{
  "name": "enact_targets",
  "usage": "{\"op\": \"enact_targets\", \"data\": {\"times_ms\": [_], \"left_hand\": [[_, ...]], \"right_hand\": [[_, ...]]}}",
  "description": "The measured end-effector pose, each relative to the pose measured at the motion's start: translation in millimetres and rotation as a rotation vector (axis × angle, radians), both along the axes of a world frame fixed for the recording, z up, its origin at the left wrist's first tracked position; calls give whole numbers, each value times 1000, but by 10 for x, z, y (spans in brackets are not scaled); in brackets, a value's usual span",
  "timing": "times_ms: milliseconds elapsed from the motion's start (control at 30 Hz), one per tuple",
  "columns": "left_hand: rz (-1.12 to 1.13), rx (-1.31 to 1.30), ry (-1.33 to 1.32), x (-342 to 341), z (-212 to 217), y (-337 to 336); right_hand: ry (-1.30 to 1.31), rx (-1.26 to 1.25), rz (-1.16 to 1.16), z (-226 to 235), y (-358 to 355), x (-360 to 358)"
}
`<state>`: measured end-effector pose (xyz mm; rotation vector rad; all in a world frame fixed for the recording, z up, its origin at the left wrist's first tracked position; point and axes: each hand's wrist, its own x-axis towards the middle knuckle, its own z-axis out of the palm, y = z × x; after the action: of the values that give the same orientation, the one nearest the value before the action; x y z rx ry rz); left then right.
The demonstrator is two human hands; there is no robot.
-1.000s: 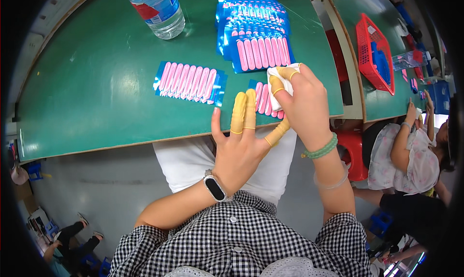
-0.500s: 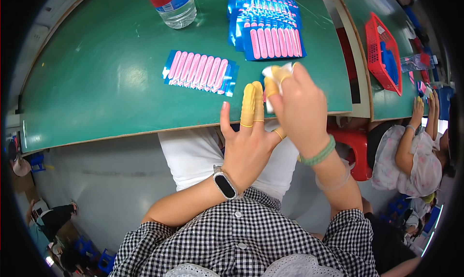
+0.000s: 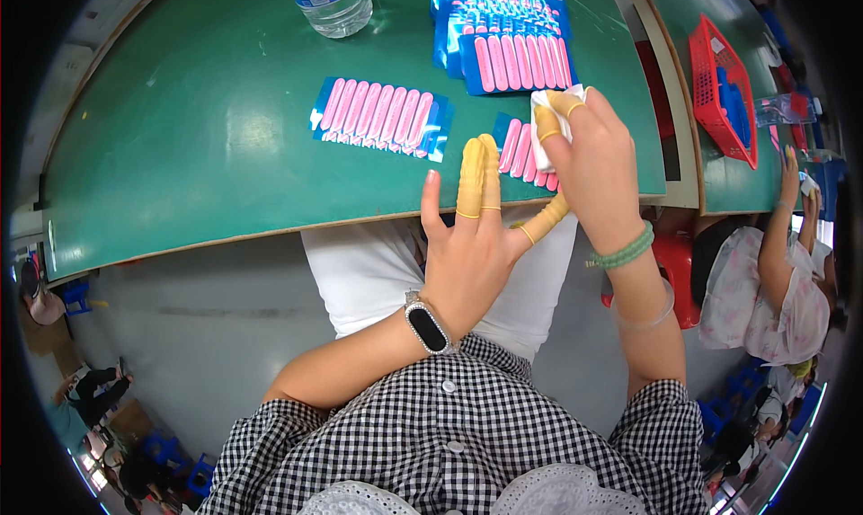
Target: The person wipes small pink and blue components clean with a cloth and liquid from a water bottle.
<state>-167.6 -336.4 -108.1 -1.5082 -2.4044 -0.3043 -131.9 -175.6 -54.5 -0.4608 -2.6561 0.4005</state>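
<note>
Pinching a white cloth (image 3: 543, 157) between thumb and fingers, the right hand (image 3: 604, 169) bends over a blue sheet with pink strips (image 3: 516, 146) near the front edge of the green table (image 3: 198, 137), cloth and hand hiding the sheet's right part. The left hand (image 3: 469, 272) is back upward at that edge, two fingers side by side and the thumb spread well away from them, toward the sheet's lower side; from above, I cannot quite tell whether the thumb touches it. Yellow finger covers (image 3: 471, 178) sleeve these digits. To the left lies a second sheet (image 3: 378, 115) of the same kind, apart from the first. Behind the worked sheet, a pile of sheets (image 3: 517, 61) overlaps in a fan. A clear water bottle (image 3: 337, 16) stands farther back, left of the pile. On the neighbouring table at right sits a red basket (image 3: 706, 75) holding blue things (image 3: 733, 106).
</note>
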Motion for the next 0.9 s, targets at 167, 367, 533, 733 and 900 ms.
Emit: {"op": "enact_targets", "data": {"times_ms": [167,367,533,733,900], "left_hand": [[-21,-43,-102,-2,-7,-22],[-1,25,-101,-14,25,-4],[-2,-36,25,-38,3,-18],[-6,-14,24,-24,-18,12],[3,-14,52,-16,-22,14]], "right_hand": [[8,-6,84,-31,-139,98],[64,-11,-89,-29,252,144],[83,59,40,-56,-134,377],[86,-72,-109,-16,346,388],[102,1,-39,-53,-60,506]]}}
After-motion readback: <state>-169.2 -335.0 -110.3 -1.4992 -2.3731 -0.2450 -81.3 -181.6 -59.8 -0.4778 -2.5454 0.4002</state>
